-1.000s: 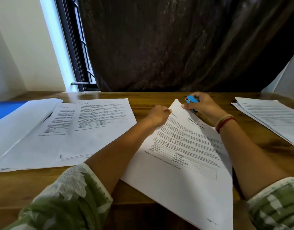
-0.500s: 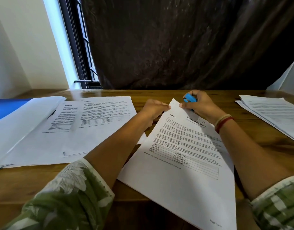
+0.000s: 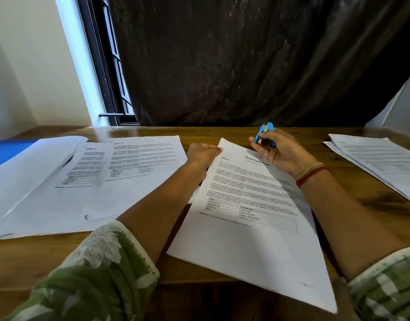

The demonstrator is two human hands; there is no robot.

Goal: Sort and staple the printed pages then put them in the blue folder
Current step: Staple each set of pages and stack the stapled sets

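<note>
Left grip [image 3: 204, 152] pinching top corner of printed report pages [image 3: 252, 216], right grip [image 3: 278, 151] curled round blue stapler [image 3: 265, 133], raised above wooden bench [image 3: 211, 132]

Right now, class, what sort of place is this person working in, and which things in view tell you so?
Probably a desk in a home or small office: a wooden table beside a window with a dark curtain, spread with printed pages and a blue folder.
</note>
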